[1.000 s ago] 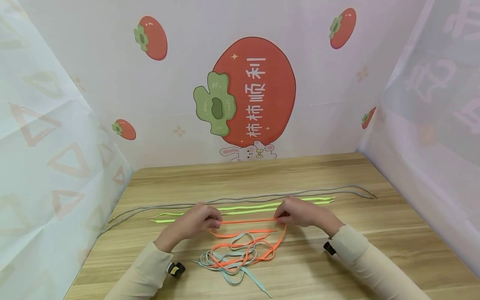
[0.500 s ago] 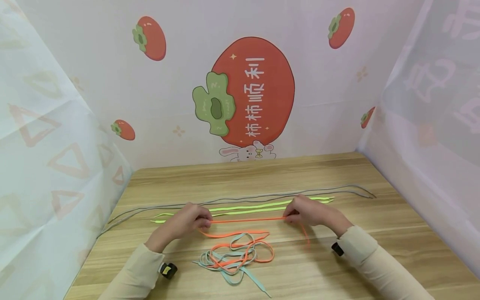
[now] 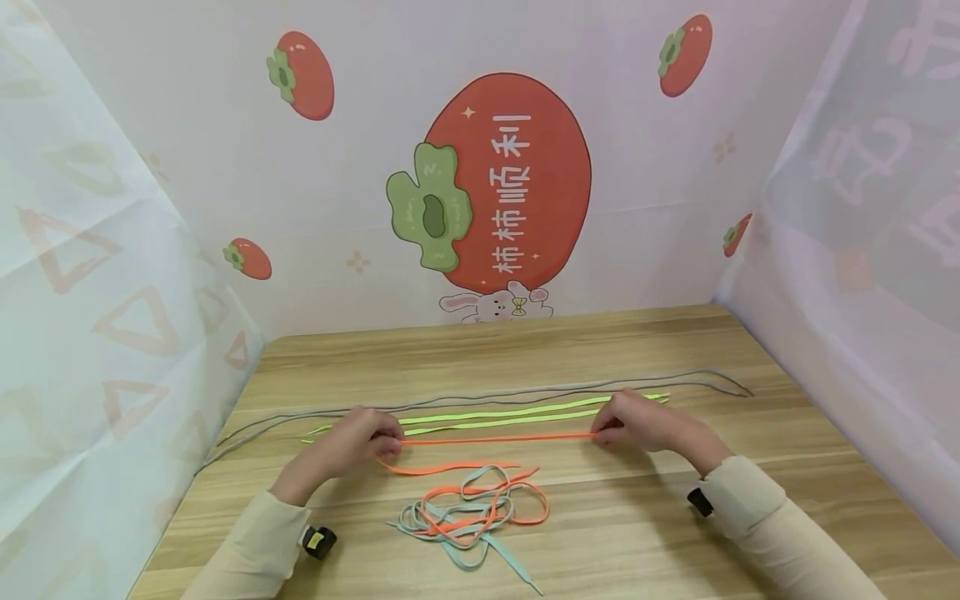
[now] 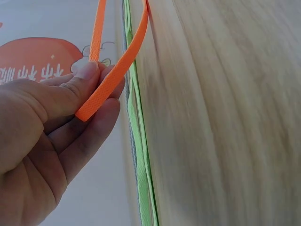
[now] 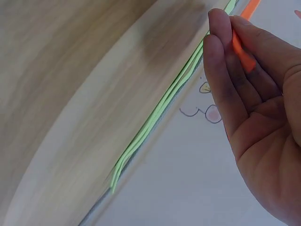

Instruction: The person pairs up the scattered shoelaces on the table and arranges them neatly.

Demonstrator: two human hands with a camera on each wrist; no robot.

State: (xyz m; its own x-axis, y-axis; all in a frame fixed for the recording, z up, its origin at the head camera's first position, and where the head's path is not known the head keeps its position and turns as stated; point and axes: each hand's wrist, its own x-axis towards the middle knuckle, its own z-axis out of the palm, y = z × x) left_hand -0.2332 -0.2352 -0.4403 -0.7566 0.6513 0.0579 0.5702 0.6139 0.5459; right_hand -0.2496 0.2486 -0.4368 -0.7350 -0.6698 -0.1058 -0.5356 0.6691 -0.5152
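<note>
An orange shoelace (image 3: 495, 439) is stretched taut between my two hands, just in front of the yellow-green laces. My left hand (image 3: 347, 446) pinches it between thumb and fingers; in the left wrist view the orange lace (image 4: 113, 77) folds back below the thumb and a length trails off. My right hand (image 3: 651, 423) pinches the other side, and a short orange piece (image 5: 242, 52) shows inside the fingers in the right wrist view. Nearer me lies a loose tangle of a pale blue shoelace (image 3: 504, 557) and another orange shoelace (image 3: 542, 510).
Two yellow-green shoelaces (image 3: 495, 414) lie side by side across the wooden table (image 3: 600, 533). Behind them run two long grey laces (image 3: 285, 414). A printed backdrop (image 3: 337, 183) rises at the table's back edge, with white sheets (image 3: 97, 333) at both sides.
My hands have moved apart, left hand leftward and right hand rightward, lengthening the taut orange stretch. The orange end hanging by my right hand has been drawn up out of the tangle.
</note>
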